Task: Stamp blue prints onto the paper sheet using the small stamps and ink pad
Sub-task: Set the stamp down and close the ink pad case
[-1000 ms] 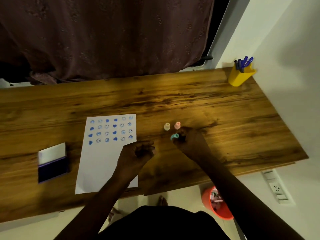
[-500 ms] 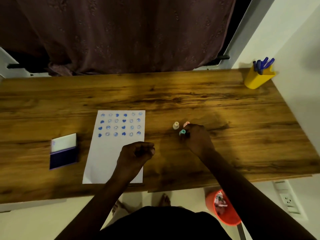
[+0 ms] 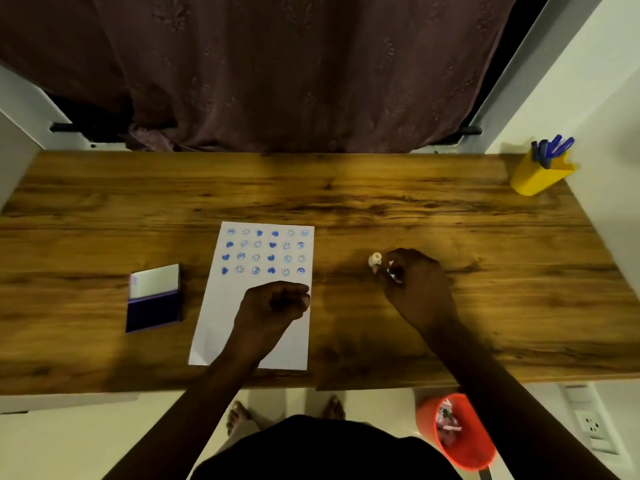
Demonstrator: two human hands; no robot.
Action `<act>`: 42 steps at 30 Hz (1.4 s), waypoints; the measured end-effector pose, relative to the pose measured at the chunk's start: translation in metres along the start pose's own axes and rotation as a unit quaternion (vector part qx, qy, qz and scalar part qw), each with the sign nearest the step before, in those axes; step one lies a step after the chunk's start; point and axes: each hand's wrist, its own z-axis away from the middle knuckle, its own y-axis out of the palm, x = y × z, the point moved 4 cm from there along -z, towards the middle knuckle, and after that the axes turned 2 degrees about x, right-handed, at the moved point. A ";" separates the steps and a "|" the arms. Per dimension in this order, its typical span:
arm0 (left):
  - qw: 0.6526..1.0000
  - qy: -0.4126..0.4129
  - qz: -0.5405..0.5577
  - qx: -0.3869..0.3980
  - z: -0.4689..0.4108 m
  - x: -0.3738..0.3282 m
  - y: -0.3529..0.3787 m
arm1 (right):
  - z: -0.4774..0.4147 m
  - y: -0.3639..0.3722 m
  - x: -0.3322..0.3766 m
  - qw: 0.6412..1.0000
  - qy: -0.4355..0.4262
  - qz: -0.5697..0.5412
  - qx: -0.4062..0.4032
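Observation:
The white paper sheet [image 3: 214,327] lies on the wooden table [image 3: 346,195], with several rows of blue heart and smiley prints [image 3: 265,251] across its top. Left of it, the open ink pad [image 3: 152,311] shows its dark blue pad and white lid. My left hand [image 3: 273,306] rests as a closed fist on the sheet's right side, below the prints. To the right of the sheet, my right hand [image 3: 415,282] pinches a small stamp [image 3: 393,271], mostly hidden by my fingers. A cream stamp [image 3: 375,259] stands upright just left of my fingertips.
A yellow cup of blue pens [image 3: 538,174] stands at the table's far right corner by the white wall. A dark curtain [image 3: 277,81] hangs behind the table. Below the front edge are an orange bin [image 3: 457,431], a wall socket [image 3: 592,427] and my feet.
My right hand has closed over the pink and teal stamps, so only the cream one still shows. My left fist stays on the sheet. The camera view has shifted.

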 end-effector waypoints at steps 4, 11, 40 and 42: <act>0.999 -0.012 0.022 -0.028 0.002 0.000 -0.029 | 0.004 0.005 0.051 0.996 0.002 -0.089 0.007; 0.998 -0.018 0.014 -0.066 0.005 0.005 -0.087 | -0.005 0.049 0.124 0.985 0.011 -0.158 0.069; 0.974 -0.023 -0.126 -0.187 -0.008 0.090 -0.312 | -0.029 0.241 0.283 0.969 0.033 -0.098 0.224; 0.975 -0.033 -0.131 -0.175 -0.014 0.092 -0.310 | -0.031 0.248 0.286 0.971 0.047 -0.088 0.218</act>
